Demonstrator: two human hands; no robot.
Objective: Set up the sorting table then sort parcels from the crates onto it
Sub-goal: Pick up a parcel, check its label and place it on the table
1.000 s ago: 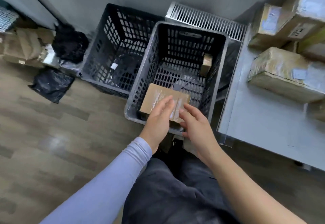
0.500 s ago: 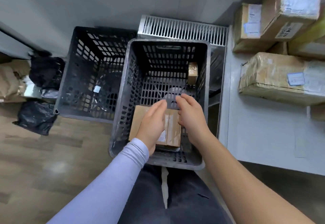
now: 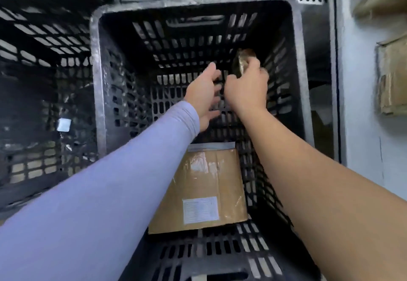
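1. Two hands reach down into a dark crate (image 3: 94, 78) with holes in its walls.
2. Right hand (image 3: 246, 86) has its fingers curled round a small brown parcel (image 3: 243, 59) at the far right wall of the crate.
3. Left hand (image 3: 203, 95), in a light purple sleeve (image 3: 123, 183), is spread wide just beside the right hand and holds nothing.
4. Near the front of the same crate lies a flat cardboard parcel (image 3: 204, 183) with shiny tape and a white label (image 3: 200, 209) on top.
5. One more dark crate (image 3: 41, 38) stands to the left, with a small white piece (image 3: 63, 124) inside.
6. Brown parcels (image 3: 392, 75) sit on the grey bench (image 3: 361, 126) to the right.
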